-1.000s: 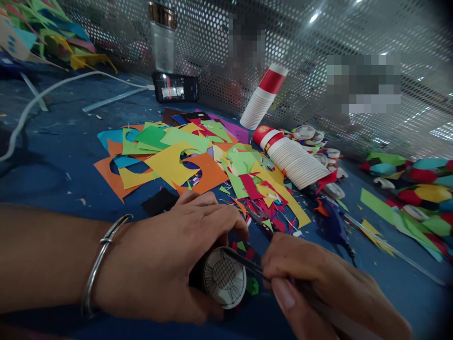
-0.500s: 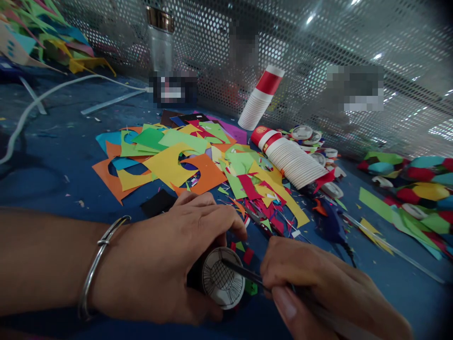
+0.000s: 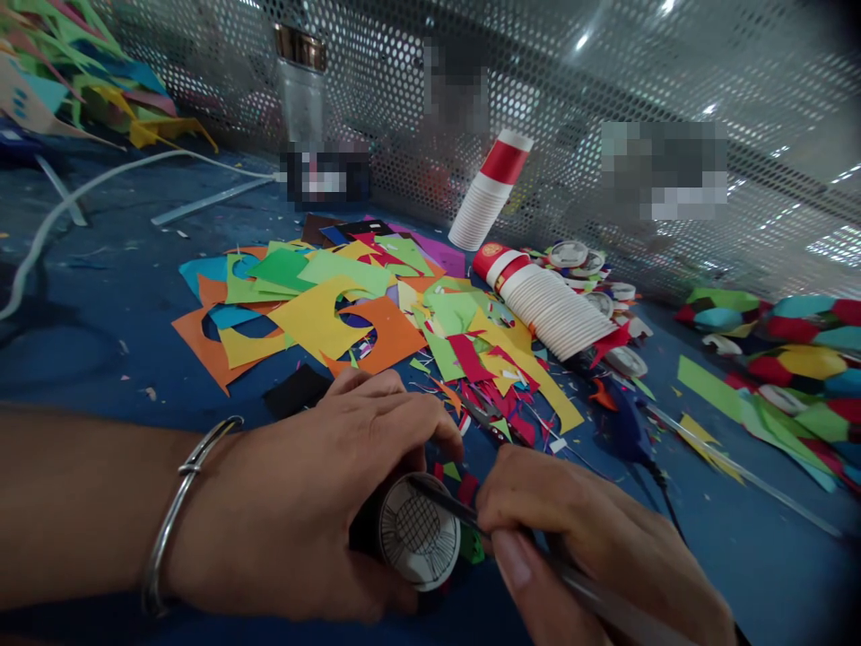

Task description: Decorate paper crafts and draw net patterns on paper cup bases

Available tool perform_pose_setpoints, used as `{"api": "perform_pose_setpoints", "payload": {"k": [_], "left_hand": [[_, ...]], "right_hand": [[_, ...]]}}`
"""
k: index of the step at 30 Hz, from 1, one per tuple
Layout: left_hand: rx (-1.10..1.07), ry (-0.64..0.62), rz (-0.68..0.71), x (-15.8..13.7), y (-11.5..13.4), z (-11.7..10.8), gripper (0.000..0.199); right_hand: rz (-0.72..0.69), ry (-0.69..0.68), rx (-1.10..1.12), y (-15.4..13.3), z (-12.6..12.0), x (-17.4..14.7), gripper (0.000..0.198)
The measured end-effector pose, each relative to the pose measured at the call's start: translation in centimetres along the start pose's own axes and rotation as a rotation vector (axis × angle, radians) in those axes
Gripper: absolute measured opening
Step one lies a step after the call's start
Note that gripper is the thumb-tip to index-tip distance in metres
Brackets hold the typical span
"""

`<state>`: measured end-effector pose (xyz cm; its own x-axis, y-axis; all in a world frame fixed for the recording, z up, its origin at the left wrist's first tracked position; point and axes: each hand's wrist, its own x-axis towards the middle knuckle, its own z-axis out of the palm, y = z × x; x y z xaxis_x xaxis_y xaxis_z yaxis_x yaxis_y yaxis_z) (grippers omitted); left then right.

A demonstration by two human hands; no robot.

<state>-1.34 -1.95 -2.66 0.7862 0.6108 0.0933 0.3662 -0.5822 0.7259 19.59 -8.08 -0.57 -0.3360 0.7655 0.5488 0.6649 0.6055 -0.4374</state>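
Observation:
My left hand (image 3: 323, 493), with a silver bangle (image 3: 176, 502) at the wrist, is closed around a dark-sided cup (image 3: 418, 531). The cup's round white base faces me and carries a black line drawing: a cross-hatched circle with strokes fanning out to the rim. In my right hand (image 3: 578, 529) is a black pen (image 3: 454, 508) gripped near its point. The tip meets the upper left part of the white base. Small red and green paper scraps lie just beyond the cup.
Coloured paper offcuts (image 3: 323, 305) spread across the blue table (image 3: 94, 359). Behind are stacked paper cups (image 3: 548, 301), another leaning stack (image 3: 485, 190) and a perforated metal screen (image 3: 383, 81). A blue glue gun (image 3: 629, 422) lies right, scissors (image 3: 488, 417) among the scraps.
The pen tip has moved up and left on the cup's base, from the hatched circle's edge towards the rim. More strokes show near the top. The view has shifted slightly.

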Motion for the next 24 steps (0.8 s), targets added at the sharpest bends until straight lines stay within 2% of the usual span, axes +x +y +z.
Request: {"api": "perform_pose_setpoints", "payload": {"k": [7,17,24], "left_hand": [[-0.020,-0.021,0.003,0.0,0.0,-0.3,0.057],[-0.011,0.003,0.001,-0.2,-0.3,0.0,0.055],[-0.012,-0.008,0.012,-0.1,-0.3,-0.1,0.060]], "right_hand": [[-0.013,0.028,0.010,0.3,-0.4,-0.6,0.014],[-0.011,-0.004,0.017,0.1,-0.1,-0.1,0.018],[-0.002,-0.002,-0.004,0.2,-0.4,-1.1,0.020]]}}
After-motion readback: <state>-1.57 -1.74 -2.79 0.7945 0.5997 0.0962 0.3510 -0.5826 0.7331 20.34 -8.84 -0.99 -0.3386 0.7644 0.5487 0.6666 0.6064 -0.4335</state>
